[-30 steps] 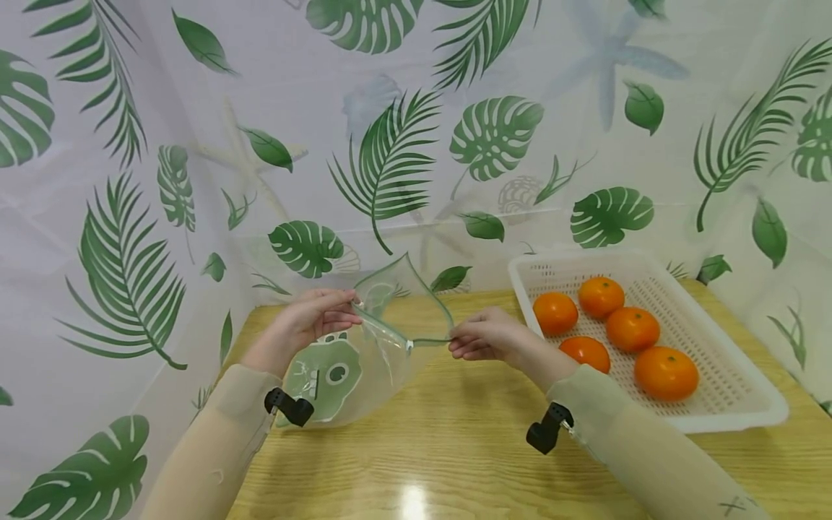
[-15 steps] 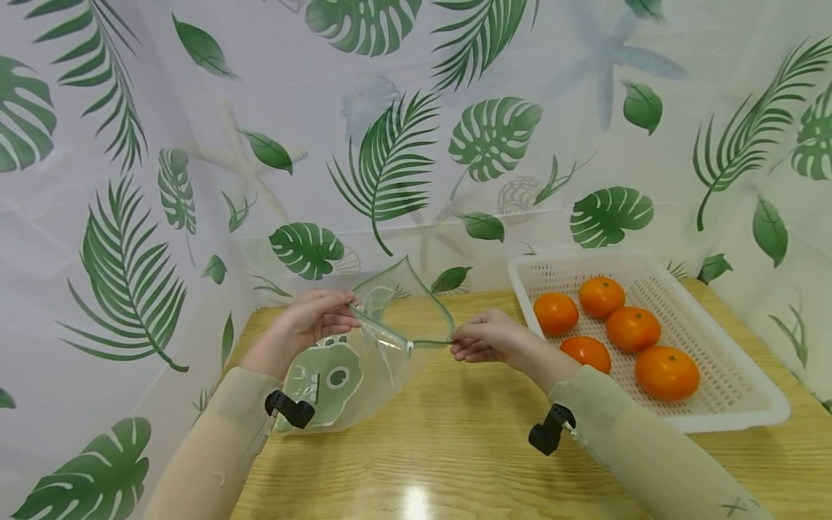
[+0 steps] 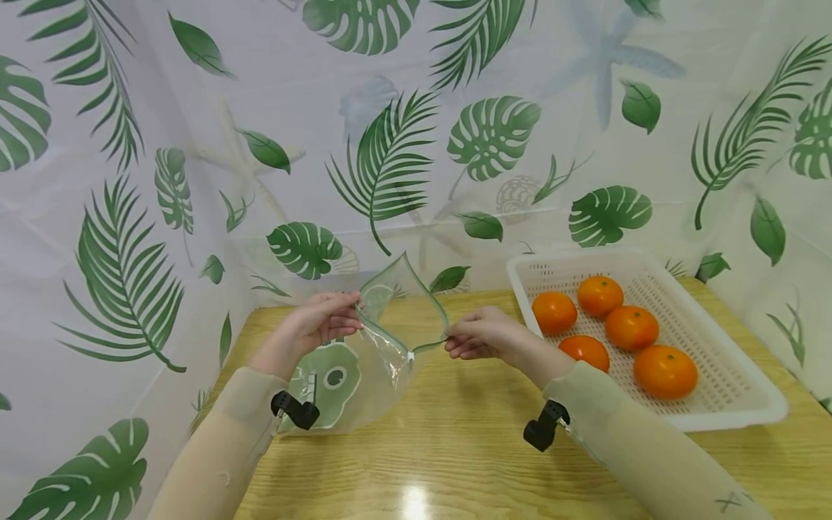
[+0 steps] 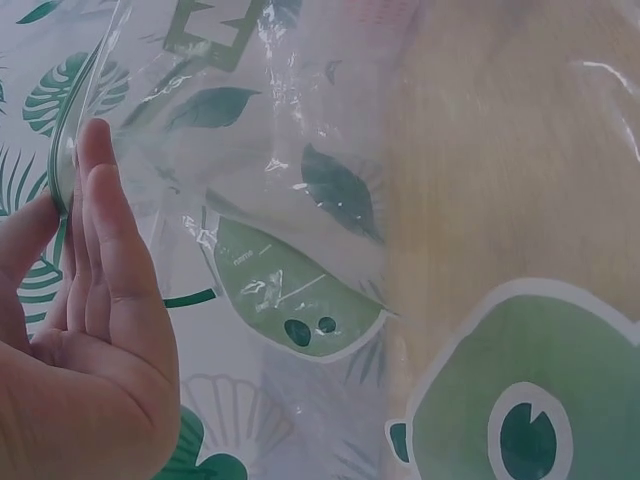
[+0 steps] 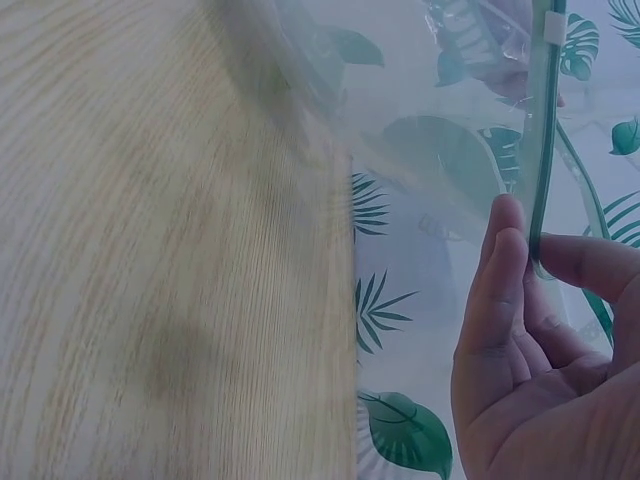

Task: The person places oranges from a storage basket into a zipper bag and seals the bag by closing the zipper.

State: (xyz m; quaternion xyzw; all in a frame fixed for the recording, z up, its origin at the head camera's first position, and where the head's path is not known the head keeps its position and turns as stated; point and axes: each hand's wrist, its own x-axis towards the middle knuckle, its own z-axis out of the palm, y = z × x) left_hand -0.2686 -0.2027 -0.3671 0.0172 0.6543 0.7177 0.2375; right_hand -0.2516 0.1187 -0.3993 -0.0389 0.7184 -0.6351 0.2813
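Clear bag pinched at its open mouth

Wood lies between bag and basket on the table, whose front edge is out of view. The basket fills the back right corner. The bag is toward the back left; whether its base touches is unclear. Left hand and right hand each pinch the rim, thumb against fingers. Right sleeve partly hides one of five oranges.

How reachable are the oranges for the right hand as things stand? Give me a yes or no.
Probably yes, after letting go: the right hand pinches the clear bag by its edge. The open-topped white basket sits just to that hand's right, and nothing lies on the oranges.
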